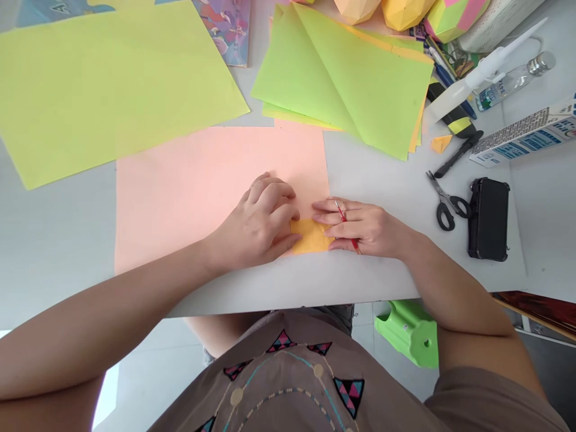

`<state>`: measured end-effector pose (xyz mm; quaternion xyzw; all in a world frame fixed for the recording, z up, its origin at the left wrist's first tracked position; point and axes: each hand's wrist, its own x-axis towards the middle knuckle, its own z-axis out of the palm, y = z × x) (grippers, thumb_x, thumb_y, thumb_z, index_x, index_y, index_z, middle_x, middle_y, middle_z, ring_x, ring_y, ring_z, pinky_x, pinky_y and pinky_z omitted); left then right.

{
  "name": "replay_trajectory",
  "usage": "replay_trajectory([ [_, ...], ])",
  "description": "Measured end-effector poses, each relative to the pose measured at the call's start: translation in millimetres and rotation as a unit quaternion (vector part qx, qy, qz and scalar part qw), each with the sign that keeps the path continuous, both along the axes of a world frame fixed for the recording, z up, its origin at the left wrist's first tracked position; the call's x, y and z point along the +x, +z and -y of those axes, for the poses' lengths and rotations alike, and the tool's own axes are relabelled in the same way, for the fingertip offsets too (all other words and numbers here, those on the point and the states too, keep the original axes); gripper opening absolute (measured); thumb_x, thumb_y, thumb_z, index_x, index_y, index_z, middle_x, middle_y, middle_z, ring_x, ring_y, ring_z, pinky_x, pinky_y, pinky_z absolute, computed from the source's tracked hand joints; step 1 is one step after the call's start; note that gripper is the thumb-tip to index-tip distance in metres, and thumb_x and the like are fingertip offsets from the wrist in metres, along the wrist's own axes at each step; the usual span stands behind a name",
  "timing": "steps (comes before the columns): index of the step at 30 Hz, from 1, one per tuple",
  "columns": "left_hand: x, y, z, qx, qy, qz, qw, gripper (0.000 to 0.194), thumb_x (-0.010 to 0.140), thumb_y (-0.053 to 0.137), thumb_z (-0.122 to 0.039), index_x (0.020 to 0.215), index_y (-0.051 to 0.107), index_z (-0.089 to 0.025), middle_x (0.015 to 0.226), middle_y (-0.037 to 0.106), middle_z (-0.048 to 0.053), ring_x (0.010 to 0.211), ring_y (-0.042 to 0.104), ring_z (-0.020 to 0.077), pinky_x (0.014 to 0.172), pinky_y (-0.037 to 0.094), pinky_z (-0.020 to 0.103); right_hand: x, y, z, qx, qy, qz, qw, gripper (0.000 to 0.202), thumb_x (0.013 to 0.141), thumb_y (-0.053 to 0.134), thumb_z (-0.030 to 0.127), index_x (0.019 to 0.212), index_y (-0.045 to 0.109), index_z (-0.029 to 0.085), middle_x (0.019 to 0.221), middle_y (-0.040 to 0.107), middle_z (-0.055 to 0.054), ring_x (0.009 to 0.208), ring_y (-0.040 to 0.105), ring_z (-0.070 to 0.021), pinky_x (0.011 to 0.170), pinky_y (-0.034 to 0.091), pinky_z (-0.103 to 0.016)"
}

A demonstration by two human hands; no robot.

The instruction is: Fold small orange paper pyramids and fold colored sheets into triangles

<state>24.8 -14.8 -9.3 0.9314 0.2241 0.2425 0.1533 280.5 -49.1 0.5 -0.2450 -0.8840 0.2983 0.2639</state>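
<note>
A small folded piece of orange paper lies at the near right corner of a pink sheet. My left hand has its fingers bent, with the thumb and fingertips at the paper's left end. At the right end, my right hand presses the paper with thumb and fingers. Tucked between those right fingers is a slim red tool with a thin pointed tip; its exact kind cannot be made out. The fingers cover both ends of the orange paper.
Yellow-green paper lies far left, and stacked green sheets sit behind. To the right are scissors, a black phone-like case, a white glue bottle, a clear bottle and a box. A green stool stands below.
</note>
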Motion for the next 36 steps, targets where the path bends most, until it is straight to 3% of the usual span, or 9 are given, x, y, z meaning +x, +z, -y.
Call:
replay_trajectory([
  [27, -0.3, -0.4, 0.1, -0.031, 0.010, -0.004, 0.999, 0.013, 0.084, 0.057, -0.026, 0.095, 0.052, -0.020, 0.111, 0.051, 0.012, 0.112, 0.047, 0.0303, 0.100, 0.037, 0.063, -0.9, 0.5, 0.2, -0.001, -0.006, 0.010, 1.000, 0.007, 0.087, 0.065, 0.017, 0.093, 0.069, 0.015, 0.120, 0.067, -0.014, 0.129, 0.051, -0.0270, 0.108, 0.044, -0.049],
  [36, 1.5, 3.2, 1.9, 0.044, -0.006, 0.000, 0.999, 0.004, 0.087, 0.057, -0.022, 0.090, 0.056, -0.023, 0.111, 0.054, 0.008, 0.112, 0.048, 0.0280, 0.098, 0.042, 0.058, -0.8, 1.5, 0.4, -0.008, -0.007, 0.011, 1.000, 0.006, 0.089, 0.063, 0.017, 0.092, 0.068, 0.016, 0.119, 0.068, -0.013, 0.130, 0.049, -0.0255, 0.110, 0.044, -0.047],
])
